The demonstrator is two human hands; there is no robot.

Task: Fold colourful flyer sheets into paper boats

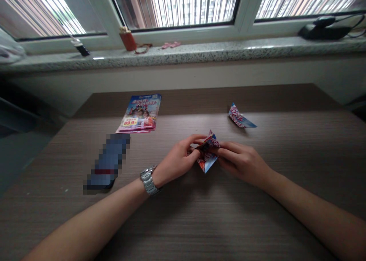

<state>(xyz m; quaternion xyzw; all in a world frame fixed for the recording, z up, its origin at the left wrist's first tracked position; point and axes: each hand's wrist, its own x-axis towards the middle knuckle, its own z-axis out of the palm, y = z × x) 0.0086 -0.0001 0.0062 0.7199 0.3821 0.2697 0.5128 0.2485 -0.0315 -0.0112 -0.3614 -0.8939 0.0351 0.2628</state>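
Observation:
A folded piece of printed paper (pixel 210 160), red, blue and white, is between my two hands above the middle of the table. My left hand (pixel 180 156), with a silver watch on its wrist, grips the paper's left side between thumb and fingers. Pinched against the right side are the fingers of my right hand (pixel 243 160); some fingertips are hidden behind the paper. Another folded paper piece (pixel 240 119) of the same print rests farther back on the right.
A stack of printed leaflets (pixel 143 112) lies at the back left of the brown table (pixel 183 223). Nearer sits a blurred dark, flat object (pixel 108 163). Small items, including a red box (pixel 127 39), stand on the stone windowsill (pixel 211 54).

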